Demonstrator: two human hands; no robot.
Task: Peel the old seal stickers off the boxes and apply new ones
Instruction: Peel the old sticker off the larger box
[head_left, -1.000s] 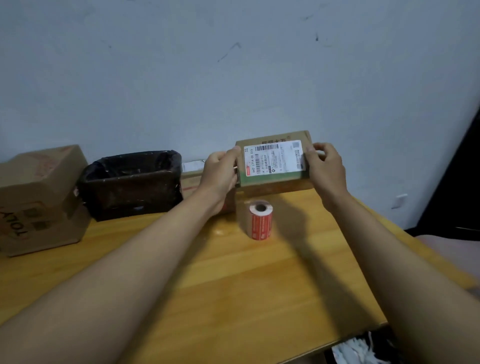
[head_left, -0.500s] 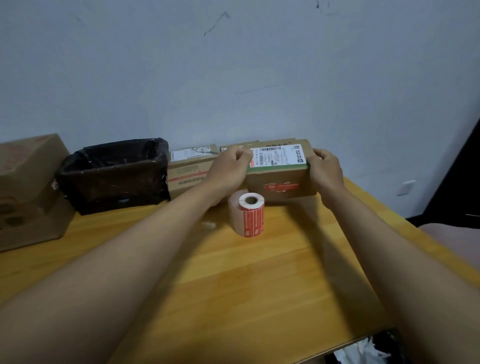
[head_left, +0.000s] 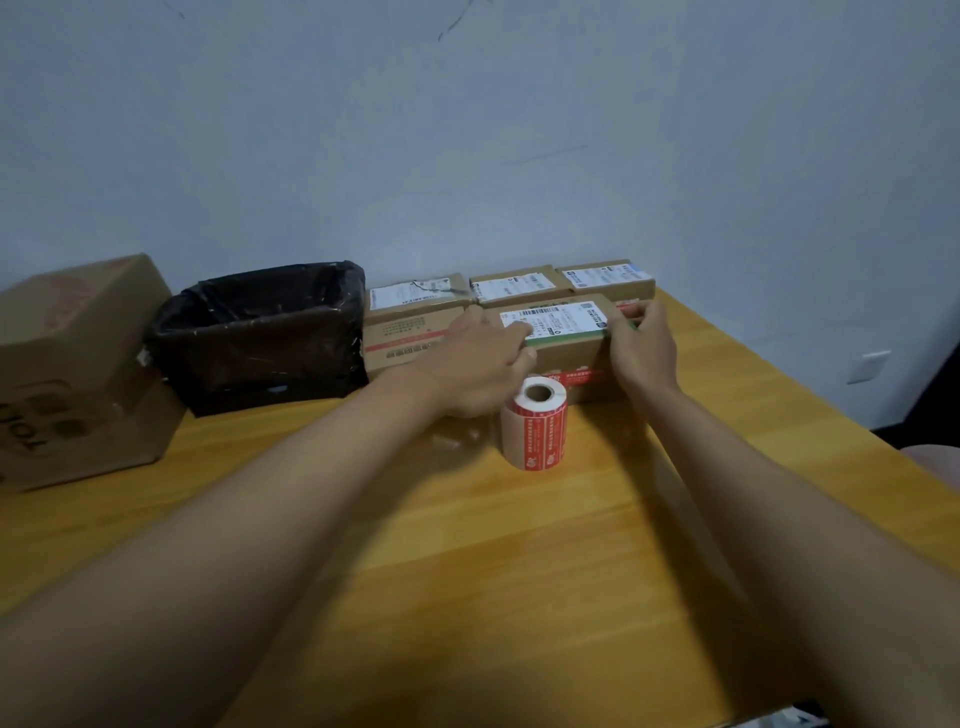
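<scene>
While hands grip labelled box (head_left: 563, 338) ends, left (head_left: 480, 364), right (head_left: 644, 345); bin (head_left: 260, 338) black-lined.

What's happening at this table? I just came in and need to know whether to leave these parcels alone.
A person is holding a small cardboard box with a white shipping label on top, left hand at one end and right hand at the other. It sits at the back of the wooden table, in front of three similar boxes. A roll of red seal stickers stands just in front, untouched. A black-lined bin sits to the left.
</scene>
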